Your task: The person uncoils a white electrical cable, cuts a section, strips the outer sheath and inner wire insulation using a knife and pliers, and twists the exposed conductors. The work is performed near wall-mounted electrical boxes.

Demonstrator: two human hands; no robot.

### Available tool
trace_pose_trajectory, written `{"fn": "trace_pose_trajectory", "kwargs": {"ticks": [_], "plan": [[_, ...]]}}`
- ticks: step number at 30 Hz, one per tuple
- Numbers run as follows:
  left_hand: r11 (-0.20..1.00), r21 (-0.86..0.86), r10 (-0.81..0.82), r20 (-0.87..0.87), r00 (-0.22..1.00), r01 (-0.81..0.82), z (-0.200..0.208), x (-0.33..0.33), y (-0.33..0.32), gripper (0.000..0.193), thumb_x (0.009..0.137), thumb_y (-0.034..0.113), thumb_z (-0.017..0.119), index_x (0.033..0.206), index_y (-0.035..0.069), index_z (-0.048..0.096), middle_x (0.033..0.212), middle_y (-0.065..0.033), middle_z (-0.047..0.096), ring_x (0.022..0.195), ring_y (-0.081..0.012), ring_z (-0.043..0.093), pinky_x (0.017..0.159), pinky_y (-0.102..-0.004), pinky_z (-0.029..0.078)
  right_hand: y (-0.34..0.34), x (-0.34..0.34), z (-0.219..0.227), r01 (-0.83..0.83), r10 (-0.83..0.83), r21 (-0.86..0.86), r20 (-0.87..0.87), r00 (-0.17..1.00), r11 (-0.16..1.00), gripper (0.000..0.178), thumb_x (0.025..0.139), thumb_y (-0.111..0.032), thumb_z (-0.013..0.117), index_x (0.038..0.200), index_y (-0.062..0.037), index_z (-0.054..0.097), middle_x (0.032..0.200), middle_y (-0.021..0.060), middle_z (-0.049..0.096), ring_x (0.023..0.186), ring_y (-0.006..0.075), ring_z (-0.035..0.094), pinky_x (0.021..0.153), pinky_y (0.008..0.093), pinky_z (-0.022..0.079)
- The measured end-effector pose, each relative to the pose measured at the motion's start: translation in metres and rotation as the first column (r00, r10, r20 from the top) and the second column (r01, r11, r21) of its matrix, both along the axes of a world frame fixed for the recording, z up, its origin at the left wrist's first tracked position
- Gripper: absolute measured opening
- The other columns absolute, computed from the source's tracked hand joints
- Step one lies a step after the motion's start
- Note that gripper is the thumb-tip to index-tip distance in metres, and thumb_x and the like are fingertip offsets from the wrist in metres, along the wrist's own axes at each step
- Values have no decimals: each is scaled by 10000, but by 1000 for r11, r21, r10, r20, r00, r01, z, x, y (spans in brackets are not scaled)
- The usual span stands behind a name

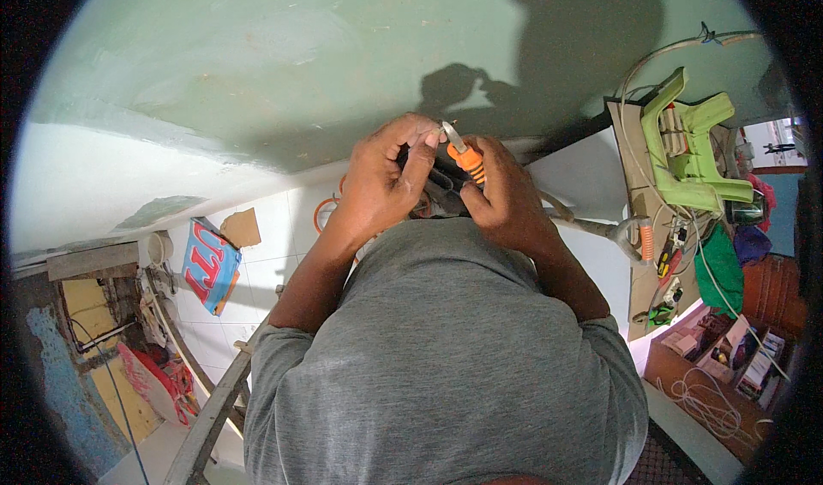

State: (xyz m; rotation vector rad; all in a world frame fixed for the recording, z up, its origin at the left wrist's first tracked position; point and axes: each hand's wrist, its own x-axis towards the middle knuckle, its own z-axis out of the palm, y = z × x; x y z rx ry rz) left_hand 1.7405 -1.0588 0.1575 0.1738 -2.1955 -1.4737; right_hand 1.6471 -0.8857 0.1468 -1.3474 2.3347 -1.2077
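My right hand (507, 189) is closed around a tool with an orange grip and a short metal head (467, 156), held in front of my chest. The exact kind of tool is not clear. Close beside its metal tip, my left hand (394, 172) has thumb and forefinger pinched together. Whatever lies between those fingertips is too small to make out. Both hands are raised before the green and white wall (283, 74), where their shadow falls.
A light green plastic stool (699, 151) lies tipped on a brown board at the right, near hand tools and cables. Below it stands an open brown box (694, 382) of small goods. At left are a blue sign board (210, 262) and a wooden rail (210, 416).
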Motion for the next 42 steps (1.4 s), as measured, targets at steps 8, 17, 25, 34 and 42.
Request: {"fn": "trace_pose_trajectory", "kwargs": {"ticks": [8, 17, 25, 34, 42], "plan": [[1000, -10, 18, 62, 998, -18, 2, 0, -4, 120, 985, 96, 565, 977, 3, 639, 867, -113, 662, 779, -189, 618, 733, -304, 490, -4, -3, 0, 11, -9, 21, -56, 998, 1000, 460, 798, -83, 595, 1231, 38, 494, 1131, 249, 567, 1076, 426, 572, 945, 488, 459], [998, 5, -68, 113, 991, 68, 3, 1, -5, 159, 1028, 132, 518, 991, 12, 614, 841, -68, 598, 771, -114, 520, 705, -283, 445, -4, -12, -11, -76, 58, 89, 189, 980, 993, 478, 779, -81, 624, 1225, 25, 489, 1051, 227, 596, 993, 375, 602, 882, 461, 470], [990, 8, -142, 145, 979, 142, -4, 8, -4, 210, 882, 194, 706, 934, 29, 587, 740, -59, 526, 607, -128, 490, 545, -296, 411, -2, -9, -8, -120, 59, 150, 361, 931, 981, 463, 798, -119, 688, 1205, 13, 513, 964, 147, 617, 881, 253, 605, 836, 398, 480], [992, 88, -112, 218, 969, 95, -9, 10, 2, 356, 760, 195, 880, 858, 65, 563, 705, 30, 468, 629, -49, 407, 543, -229, 364, -2, -11, -10, -183, 59, 107, 691, 720, 977, 422, 736, -102, 732, 1115, -23, 566, 966, 84, 631, 898, 180, 597, 808, 347, 492], [973, 211, -116, 71, 991, 99, -37, 16, -4, 409, 729, 178, 915, 787, 87, 521, 702, 85, 472, 643, -9, 402, 537, -192, 329, 0, -4, -20, -172, 103, 3, 795, 598, 985, 527, 659, 0, 755, 1149, -29, 563, 992, 26, 608, 944, 133, 573, 854, 296, 468]]}}
